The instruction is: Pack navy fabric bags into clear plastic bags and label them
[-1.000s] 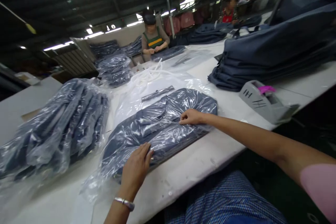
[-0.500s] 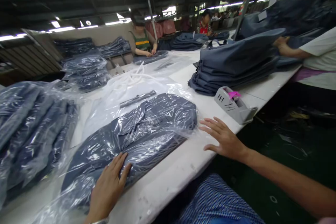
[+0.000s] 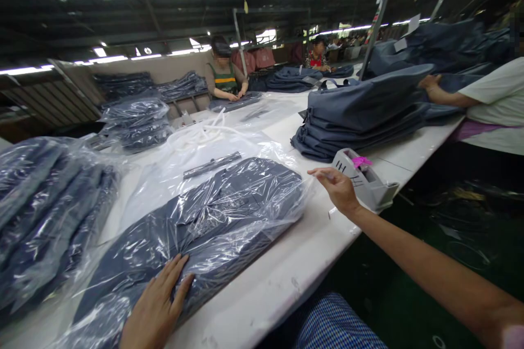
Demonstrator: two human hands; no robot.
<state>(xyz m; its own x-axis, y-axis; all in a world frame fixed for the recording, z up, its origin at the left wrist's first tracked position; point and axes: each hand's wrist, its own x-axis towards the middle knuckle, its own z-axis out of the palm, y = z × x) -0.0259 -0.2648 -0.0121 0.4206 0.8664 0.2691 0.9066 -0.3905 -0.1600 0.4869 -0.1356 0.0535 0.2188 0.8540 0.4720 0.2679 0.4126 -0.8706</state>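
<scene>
A dark blue folded fabric item lies inside a clear plastic bag on the white table. My left hand rests flat on the plastic at the near side, fingers spread. At the right end of the package, my right hand has its fingers pinched together on the edge of the clear plastic. What lies between the fingertips is partly hidden. Just behind that hand stands a grey tape dispenser with a bright pink piece on top.
Bagged blue items are heaped at left, with another bagged pile behind. Flat clear bags lie beyond the package. A blue fabric stack stands at right, near a co-worker's hand. Another person works across the table.
My right hand has gone from spread fingers to a pinch at the plastic's edge, nearer the dispenser. My left hand stays flat on the package. The view has tilted slightly up.
</scene>
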